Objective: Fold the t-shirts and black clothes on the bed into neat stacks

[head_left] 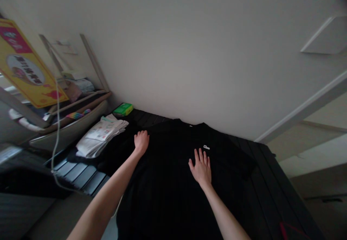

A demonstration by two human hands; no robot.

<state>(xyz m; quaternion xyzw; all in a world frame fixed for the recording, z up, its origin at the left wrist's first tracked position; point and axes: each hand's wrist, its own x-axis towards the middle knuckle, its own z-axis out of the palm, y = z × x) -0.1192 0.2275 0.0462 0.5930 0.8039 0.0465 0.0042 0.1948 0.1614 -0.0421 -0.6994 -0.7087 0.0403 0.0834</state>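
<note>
A black T-shirt (173,175) lies spread over a dark slatted surface, its collar toward the wall and a small white mark on its chest. At the shirt's left shoulder side, my left hand (141,142) has its fingers curled down onto the cloth, closed on it; the fingertips are hidden. My right hand (202,167) rests flat on the chest, fingers spread, just below the white mark. To the left of my left hand is a folded stack of white printed cloth (100,135) on top of dark fabric.
A green packet (123,109) sits by the wall at the back left. Further left stand a shelf-like frame (94,99) with bundled items and a yellow sign (27,63). A white cable (57,131) hangs there. The dark slatted surface (276,185) continues to the right.
</note>
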